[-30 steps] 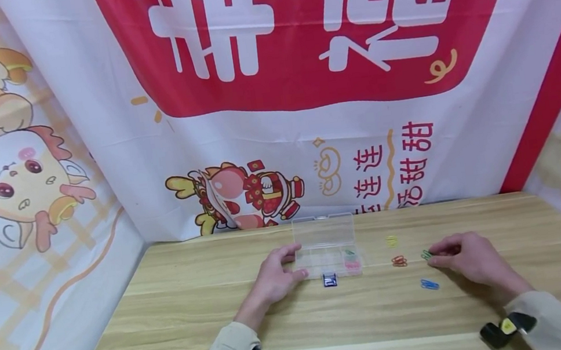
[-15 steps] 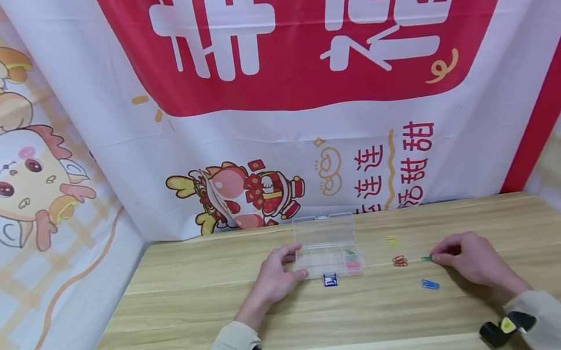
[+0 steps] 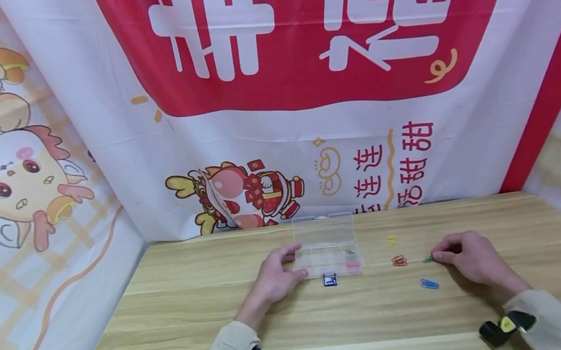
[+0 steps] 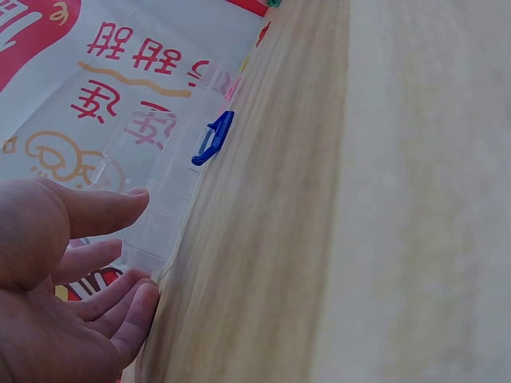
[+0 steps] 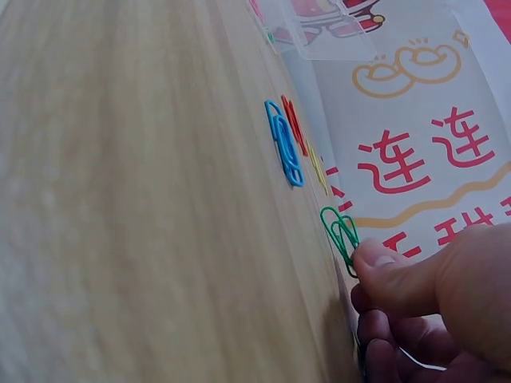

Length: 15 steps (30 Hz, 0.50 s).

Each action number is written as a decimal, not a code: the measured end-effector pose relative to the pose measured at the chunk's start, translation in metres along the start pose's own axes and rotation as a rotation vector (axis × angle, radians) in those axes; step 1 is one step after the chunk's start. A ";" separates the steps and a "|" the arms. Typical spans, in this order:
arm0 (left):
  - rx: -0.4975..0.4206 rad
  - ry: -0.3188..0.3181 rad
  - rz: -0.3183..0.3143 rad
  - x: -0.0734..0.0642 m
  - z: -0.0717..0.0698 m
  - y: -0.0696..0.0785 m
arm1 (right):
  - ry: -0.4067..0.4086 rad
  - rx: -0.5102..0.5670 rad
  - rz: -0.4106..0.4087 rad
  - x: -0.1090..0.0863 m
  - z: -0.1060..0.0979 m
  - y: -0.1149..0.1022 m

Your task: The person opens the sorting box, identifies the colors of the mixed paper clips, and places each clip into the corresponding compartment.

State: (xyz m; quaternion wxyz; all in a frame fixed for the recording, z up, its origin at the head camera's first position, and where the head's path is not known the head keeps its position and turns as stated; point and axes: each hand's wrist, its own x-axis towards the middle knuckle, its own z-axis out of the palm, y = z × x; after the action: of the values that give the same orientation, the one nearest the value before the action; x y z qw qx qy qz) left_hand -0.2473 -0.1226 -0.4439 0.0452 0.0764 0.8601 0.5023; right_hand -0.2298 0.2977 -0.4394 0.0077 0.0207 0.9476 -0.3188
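Observation:
My left hand grips the left end of a clear plastic box, thumb at the front corner and forefinger at the back. The box has compartments, a raised lid and a blue latch at its front. Pink and green pieces lie in its right-hand compartments, too small to tell apart. My right hand pinches green paper clips between thumb and forefinger, low over the table. Part of the clips is hidden by the thumb.
Left of my right hand lie red paper clips, with yellow paper clips behind them and blue paper clips nearer me. The wooden table ends at a printed cloth hanging close behind the box.
The green paper clips have turned in my right fingers, from lying broadside to the head camera to nearly edge-on. That hand has shifted slightly right. My left hand and the box stay put.

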 end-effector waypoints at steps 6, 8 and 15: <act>-0.004 -0.002 -0.003 0.000 0.000 0.000 | 0.034 -0.011 -0.006 -0.001 -0.001 0.000; -0.006 -0.002 -0.004 0.000 0.000 0.001 | 0.043 -0.006 -0.001 -0.001 -0.002 0.000; -0.002 -0.002 -0.010 0.000 0.000 0.000 | 0.053 0.007 0.001 -0.001 -0.004 0.000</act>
State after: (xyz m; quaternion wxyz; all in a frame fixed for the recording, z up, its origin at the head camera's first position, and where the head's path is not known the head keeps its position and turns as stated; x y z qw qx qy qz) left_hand -0.2474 -0.1225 -0.4437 0.0487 0.0726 0.8598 0.5030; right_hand -0.2285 0.3001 -0.4358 -0.0174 0.0296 0.9463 -0.3214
